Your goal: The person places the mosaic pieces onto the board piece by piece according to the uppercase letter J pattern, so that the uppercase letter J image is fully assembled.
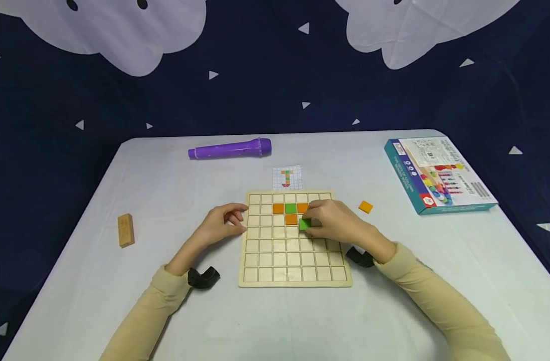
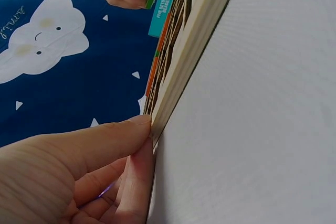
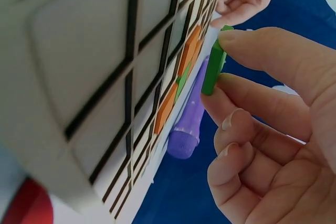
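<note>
A wooden grid board (image 1: 294, 260) lies flat on the table. My right hand (image 1: 335, 218) pinches a green square tile (image 1: 305, 224) between thumb and fingers, over the board's upper right part; in the right wrist view the green tile (image 3: 214, 69) is tilted on edge, apart from the board. Along the board's left edge, the thumb and index fingertip of my left hand (image 1: 220, 221) touch the rim, the other fingers bent. Set in the grid are a green tile (image 1: 291, 208) between two orange tiles (image 1: 278, 208), and another orange tile (image 1: 291, 219) below the green one.
Behind the board lies a small pattern card (image 1: 287, 178), with a purple microphone-like tube (image 1: 229, 149) farther back. A loose orange tile (image 1: 365, 206) is right of the board. The game box (image 1: 441, 175) sits at back right, a wooden block (image 1: 126, 230) at left.
</note>
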Motion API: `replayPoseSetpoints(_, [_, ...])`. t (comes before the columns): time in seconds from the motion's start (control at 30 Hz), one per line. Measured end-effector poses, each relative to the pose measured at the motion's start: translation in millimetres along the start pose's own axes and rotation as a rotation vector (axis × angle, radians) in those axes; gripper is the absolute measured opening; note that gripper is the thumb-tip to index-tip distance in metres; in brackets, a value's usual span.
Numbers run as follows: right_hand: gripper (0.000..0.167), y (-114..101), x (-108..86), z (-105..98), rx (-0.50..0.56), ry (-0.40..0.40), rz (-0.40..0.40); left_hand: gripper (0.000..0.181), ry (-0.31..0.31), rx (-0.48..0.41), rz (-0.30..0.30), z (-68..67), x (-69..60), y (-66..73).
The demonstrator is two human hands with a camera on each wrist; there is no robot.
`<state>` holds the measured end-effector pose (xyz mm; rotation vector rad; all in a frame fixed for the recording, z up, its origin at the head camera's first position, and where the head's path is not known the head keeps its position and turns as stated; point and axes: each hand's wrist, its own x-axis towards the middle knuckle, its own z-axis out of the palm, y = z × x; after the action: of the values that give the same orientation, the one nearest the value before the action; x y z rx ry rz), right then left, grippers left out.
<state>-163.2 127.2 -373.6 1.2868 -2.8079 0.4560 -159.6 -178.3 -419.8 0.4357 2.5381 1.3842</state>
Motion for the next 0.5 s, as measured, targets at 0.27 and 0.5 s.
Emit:
replayPoseSetpoints(0.27, [0.018, -8.3, 5.4, 2.7, -0.002, -0.027, -0.026, 0.052, -0.001, 0.014, 0.003, -0.1, -0.7, 1.6])
replayPoseSetpoints(0.5, [0.010, -10.9, 9.5, 9.6, -0.015, -0.043, -0.050, 0.053, 0.006, 0.019, 0.003, 0.8, -1.5, 0.4])
